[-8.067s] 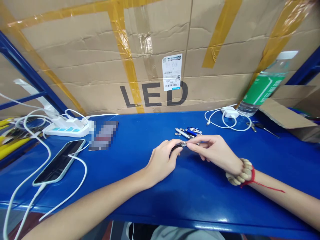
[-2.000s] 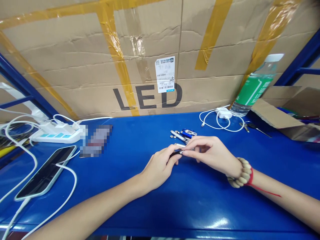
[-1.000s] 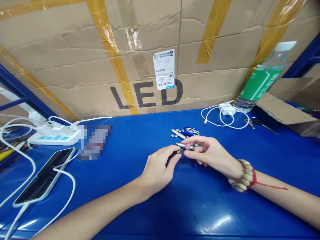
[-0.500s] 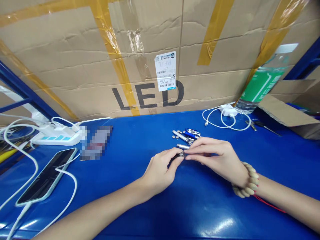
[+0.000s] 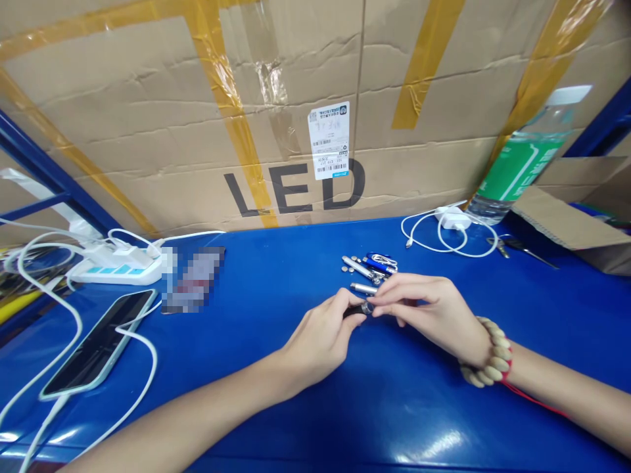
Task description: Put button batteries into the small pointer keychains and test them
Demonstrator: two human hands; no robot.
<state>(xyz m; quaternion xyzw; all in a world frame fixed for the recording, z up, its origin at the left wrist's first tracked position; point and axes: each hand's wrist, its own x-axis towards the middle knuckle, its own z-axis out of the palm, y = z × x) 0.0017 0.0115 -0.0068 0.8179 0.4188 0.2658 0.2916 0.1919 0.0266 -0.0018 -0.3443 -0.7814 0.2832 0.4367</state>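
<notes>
My left hand (image 5: pixel 319 332) is closed around a small black flashlight (image 5: pixel 355 309), with its silvery end sticking out to the right between thumb and forefinger. Against that end sit the pinched fingertips of my right hand (image 5: pixel 426 309); anything between them is too small to make out. Just beyond the hands lie a silver pen-shaped tube (image 5: pixel 363 288), a longer silver tube (image 5: pixel 358 267) and a blue one (image 5: pixel 378 266) with a white cord or loop on it. Several small round button cells (image 5: pixel 351 269) are scattered to their left.
A large cardboard box (image 5: pixel 296 85) stands along the back of the blue table (image 5: pixel 276 263). On the left are a power strip (image 5: pixel 118 269), a phone (image 5: pixel 98 348) on a white cable and a blurred-out item. A water bottle (image 5: pixel 522 164), charger (image 5: pixel 452 218), scissors (image 5: pixel 530 249) and open carton (image 5: pixel 572 223) are at right.
The flashlight's silvery end shows more clearly beside my right fingertips, and more of its black body is visible. Both hands keep their pinch; the whole view has shifted slightly.
</notes>
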